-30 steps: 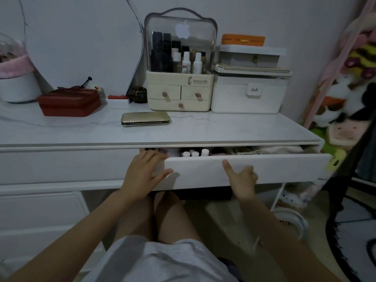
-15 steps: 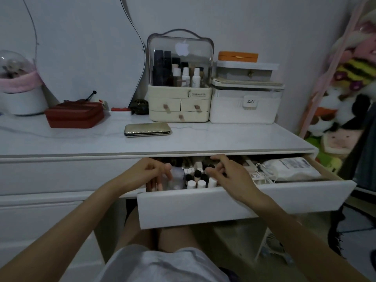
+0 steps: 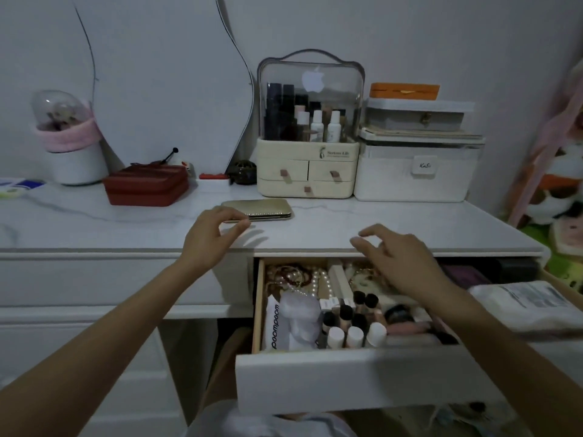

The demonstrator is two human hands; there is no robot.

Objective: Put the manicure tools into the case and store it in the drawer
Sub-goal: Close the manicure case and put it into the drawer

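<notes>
Gold case (image 3: 257, 209) lying flat and closed on the white desktop (image 3: 410, 222), just behind the drawer opening, not yet stored. Drawer (image 3: 347, 378) pulled well out below, crowded with small bottles (image 3: 350, 326), beads (image 3: 293, 275) and a white pouch (image 3: 523, 305), so likely opened to make room for the case. Left hand (image 3: 209, 236) raised over the desktop edge, fingers curved apart with thumb and forefinger just short of the case's near left corner, gripping nothing, apparently shaped for a pinch on that thin edge. Right hand (image 3: 399, 258) hovering above the drawer's back compartments, fingers loosely spread, empty. Manicure tools themselves nowhere visible; presumably inside the shut case
</notes>
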